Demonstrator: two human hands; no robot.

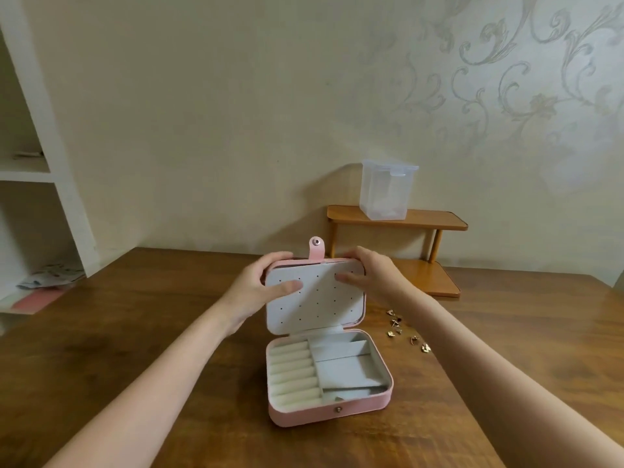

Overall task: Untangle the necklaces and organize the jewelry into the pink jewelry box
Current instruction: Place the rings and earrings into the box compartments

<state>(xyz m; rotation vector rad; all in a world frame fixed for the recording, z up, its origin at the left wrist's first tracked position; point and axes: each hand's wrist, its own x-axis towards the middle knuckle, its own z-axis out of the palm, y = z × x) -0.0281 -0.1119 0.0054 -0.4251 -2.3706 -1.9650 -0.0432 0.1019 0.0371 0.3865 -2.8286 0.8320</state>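
Note:
The pink jewelry box (pixel 304 415) stands open on the wooden table, its grey inside showing ring rolls on the left and compartments on the right. Its lid (pixel 320 305) stands upright, the white perforated earring panel facing me, the snap tab pointing up. My left hand (pixel 263 285) grips the lid's upper left corner, thumb on the panel. My right hand (pixel 368 275) grips the upper right corner, thumb on the panel too. Several small gold earrings (pixel 407 331) lie loose on the table right of the box. No necklace is visible.
A small two-tier wooden shelf (pixel 435 221) stands against the wall behind the box, with a clear plastic container (pixel 386 190) on its top tier. White shelving (pixel 40 170) with papers sits at the far left.

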